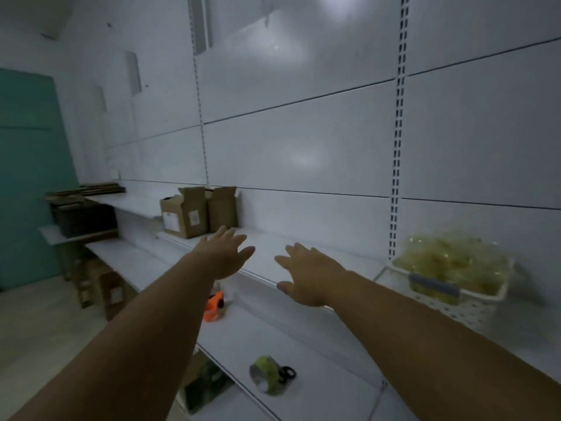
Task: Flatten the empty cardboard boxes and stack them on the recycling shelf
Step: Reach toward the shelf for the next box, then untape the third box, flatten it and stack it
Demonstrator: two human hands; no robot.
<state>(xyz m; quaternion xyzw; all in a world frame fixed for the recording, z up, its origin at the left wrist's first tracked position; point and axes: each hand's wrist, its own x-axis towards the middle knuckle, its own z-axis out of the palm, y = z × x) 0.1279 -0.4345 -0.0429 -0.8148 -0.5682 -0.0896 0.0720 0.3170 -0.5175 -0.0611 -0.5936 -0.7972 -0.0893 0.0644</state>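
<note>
Reaching with fingers spread wide and empty, the left hand point(226, 252) and right hand point(306, 273) neared the upright cardboard boxes point(198, 212) at far left, apparently next to be grasped and flattened.

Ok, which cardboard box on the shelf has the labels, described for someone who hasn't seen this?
Start at the white shelf under both outstretched hands. At its far left end stand two open brown boxes side by side. The labelled box is the left, nearer one, with two white stickers on its front; the plain box shows none.
</note>
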